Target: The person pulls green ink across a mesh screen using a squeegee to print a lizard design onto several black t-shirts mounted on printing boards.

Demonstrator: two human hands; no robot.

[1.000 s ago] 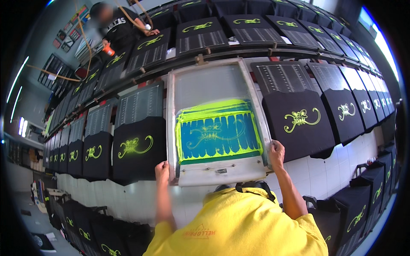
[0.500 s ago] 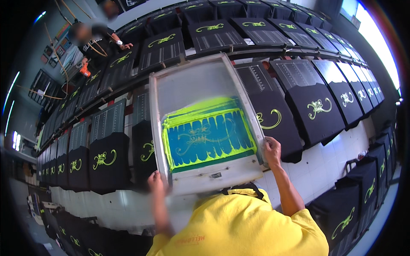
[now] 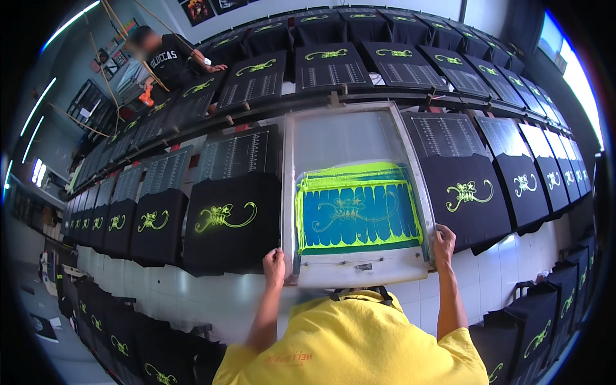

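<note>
A screen printing frame lies in front of me over one station of the long rack. Bright yellow-green ink is banked across its mesh and rings a blue stencil with a scroll-like ornament. My left hand is closed on the frame's near left corner, my right hand on its near right side. Beside it to the left lies a black shirt with a yellow-green ornament; another black shirt with the same print lies to the right. Whatever is under the screen is hidden.
Rows of boards with printed black shirts run left, right and behind a rail. More dark shirts hang low behind me on both sides. At the far left stands a co-worker, an orange handheld tool near them.
The screen frame, held in both hands, has shifted right past one printed shirt and turned from slanted to nearly straight. The printed shirt it partly covered now shows fully at its left.
</note>
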